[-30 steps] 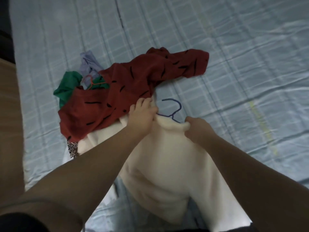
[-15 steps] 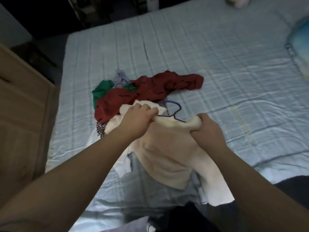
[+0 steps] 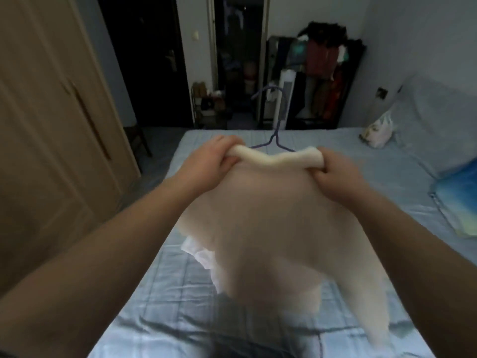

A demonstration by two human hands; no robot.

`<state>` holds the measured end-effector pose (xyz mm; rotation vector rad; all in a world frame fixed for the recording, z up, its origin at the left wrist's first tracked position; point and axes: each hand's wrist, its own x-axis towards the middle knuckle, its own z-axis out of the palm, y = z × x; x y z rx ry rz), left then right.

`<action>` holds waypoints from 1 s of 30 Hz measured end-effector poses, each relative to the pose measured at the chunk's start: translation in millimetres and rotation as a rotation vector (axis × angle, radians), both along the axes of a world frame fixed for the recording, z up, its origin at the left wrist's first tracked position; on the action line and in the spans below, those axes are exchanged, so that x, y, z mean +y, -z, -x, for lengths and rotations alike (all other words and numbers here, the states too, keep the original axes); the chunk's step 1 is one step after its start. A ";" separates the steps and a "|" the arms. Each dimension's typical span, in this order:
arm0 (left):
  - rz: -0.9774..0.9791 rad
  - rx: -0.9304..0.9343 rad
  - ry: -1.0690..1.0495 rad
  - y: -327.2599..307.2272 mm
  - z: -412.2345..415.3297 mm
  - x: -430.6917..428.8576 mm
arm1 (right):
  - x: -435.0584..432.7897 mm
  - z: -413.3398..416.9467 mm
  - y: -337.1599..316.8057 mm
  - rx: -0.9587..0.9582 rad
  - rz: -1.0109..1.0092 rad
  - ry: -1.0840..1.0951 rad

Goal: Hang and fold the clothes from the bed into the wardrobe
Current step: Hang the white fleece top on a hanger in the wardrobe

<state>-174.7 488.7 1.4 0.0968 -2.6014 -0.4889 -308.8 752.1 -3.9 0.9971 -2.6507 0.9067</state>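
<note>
The person is holding the cream garment [image 3: 271, 215] up in the air over the bed [image 3: 167, 306], and this is the main change. Half a second ago it was still lying partly on the sheet, beside the red and green clothes; now it is hanging free from its top edge, and its lower part is dangling above the near end of the bed.

The left hand [image 3: 206, 161] is gripping the left end of the rolled top edge, with the fingers fully curled around the fabric. The right hand [image 3: 338, 174] is doing the same at the right end, the fingers wrapped tight around the roll. The two hands are standing wider apart than before, and the edge between them is sagging a little.

The purple hanger [image 3: 275, 135] is sitting inside the neck of the garment, between the hands. Its hook is now pointing up in front of the dark doorway, while earlier it was lying flat on the sheet.

A white cloth [image 3: 198, 251] is lying on the bed just beside the hanging garment, on its left. The view is also looking further forward than before: the wardrobe [image 3: 51, 125] is standing at the left, a plastic bag [image 3: 379, 130] is resting at the far right part of the bed, and a blue pillow [image 3: 456, 192] is lying at the right edge.
</note>
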 end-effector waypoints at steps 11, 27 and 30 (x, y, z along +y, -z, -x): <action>-0.163 0.149 -0.216 -155.5 -99.6 -51.0 | -46.0 -33.4 -189.2 0.233 0.137 -0.185; 0.088 0.089 -0.407 -201.0 -202.6 -53.0 | -133.3 -64.9 -190.5 0.252 0.117 -0.586; 0.074 0.160 -0.474 -201.9 -230.7 -56.8 | -139.0 -52.8 -186.2 0.165 0.148 -0.682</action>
